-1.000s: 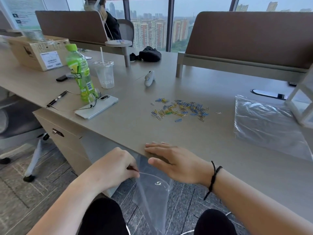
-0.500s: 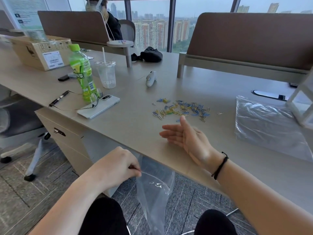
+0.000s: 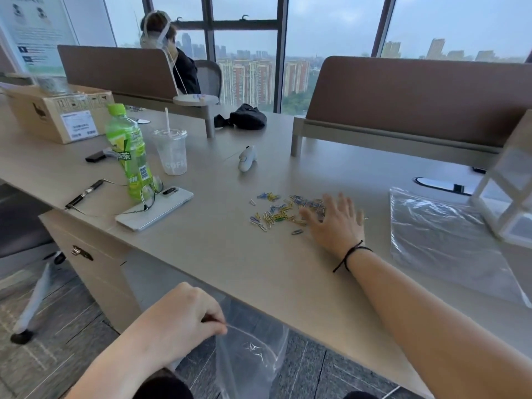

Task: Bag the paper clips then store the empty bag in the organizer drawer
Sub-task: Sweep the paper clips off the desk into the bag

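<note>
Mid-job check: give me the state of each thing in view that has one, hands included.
Left hand: pinching the rim of the held bag.
Held bag: mouth open, hanging below the desk edge.
Right hand: open, fingers spread over the clips.
Paper clips: loose, scattered on the desk.
Second bag: lying flat on the desk.
Green bottle: upright, capped.
Plastic cup: upright, lidded, straw in.

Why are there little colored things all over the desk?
Those are paper clips, scattered loose on the desk instead of in a bag. The right hand rests on them; the left hand pinches a clear bag open below the edge.
</note>
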A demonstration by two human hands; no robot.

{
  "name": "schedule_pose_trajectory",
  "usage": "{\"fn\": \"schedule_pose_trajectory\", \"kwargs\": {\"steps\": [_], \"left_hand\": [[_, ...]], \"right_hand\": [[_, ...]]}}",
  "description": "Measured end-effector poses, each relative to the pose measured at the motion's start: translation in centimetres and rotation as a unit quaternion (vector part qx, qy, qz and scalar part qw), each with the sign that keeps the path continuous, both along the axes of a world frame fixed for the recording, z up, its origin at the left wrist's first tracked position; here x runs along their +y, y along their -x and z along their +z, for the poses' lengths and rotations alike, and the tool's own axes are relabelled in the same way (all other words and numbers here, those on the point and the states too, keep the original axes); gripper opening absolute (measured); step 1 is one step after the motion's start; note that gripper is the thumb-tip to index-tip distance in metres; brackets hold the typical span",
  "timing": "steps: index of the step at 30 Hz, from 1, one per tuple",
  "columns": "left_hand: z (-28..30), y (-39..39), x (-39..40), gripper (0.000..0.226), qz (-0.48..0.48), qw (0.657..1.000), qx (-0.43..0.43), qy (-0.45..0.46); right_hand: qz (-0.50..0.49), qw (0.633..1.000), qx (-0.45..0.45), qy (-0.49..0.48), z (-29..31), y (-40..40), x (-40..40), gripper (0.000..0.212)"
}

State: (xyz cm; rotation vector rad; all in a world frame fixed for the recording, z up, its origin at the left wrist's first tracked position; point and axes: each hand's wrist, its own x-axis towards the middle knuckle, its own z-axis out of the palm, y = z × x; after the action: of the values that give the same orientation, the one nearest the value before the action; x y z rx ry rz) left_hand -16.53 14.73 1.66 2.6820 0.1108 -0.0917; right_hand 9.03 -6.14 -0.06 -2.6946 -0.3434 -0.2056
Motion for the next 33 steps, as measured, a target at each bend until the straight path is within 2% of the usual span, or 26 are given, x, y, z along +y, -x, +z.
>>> {"fn": "schedule_pose_trajectory", "kwargs": {"steps": [2,4,10,17,29,31,33], "left_hand": [[0.0,-0.1,0.2,0.009,0.005,1.0,-0.002,-0.005],[0.0,-0.3,0.3,0.01,0.003,1.0,0.001,-0.008],[-0.4,-0.7,0.8,0.008,-0.004,1.0,0.012,-0.001],[-0.6,-1.0,0.4,0.008,-0.009,1.0,0.005,0.004],[-0.1,-0.7,-0.8,0.01,-0.019,1.0,-0.015,0.011],[-0.1,-0.6,-1.0,0.01,-0.021,1.0,-0.016,0.017],[0.0,-0.6,-1.2,0.01,-0.02,0.999,-0.015,0.021]], "right_hand": [[-0.056,0.998,0.036,-0.008,0.1,-2.2,-1.1,0.097],[-0.067,0.995,0.069,0.004,0.1,-3.8,-1.7,0.103],[-0.007,0.993,0.069,0.095,-0.5,-4.6,-1.0,0.115],[0.131,0.98,0.08,0.123,-0.2,0.3,-0.9,0.101],[0.269,0.955,0.063,0.108,-0.2,10.3,1.3,0.094],[0.299,0.95,0.042,0.082,-0.5,11.1,1.7,0.084],[0.322,0.946,0.019,0.035,-0.4,11.5,2.0,0.063]]}}
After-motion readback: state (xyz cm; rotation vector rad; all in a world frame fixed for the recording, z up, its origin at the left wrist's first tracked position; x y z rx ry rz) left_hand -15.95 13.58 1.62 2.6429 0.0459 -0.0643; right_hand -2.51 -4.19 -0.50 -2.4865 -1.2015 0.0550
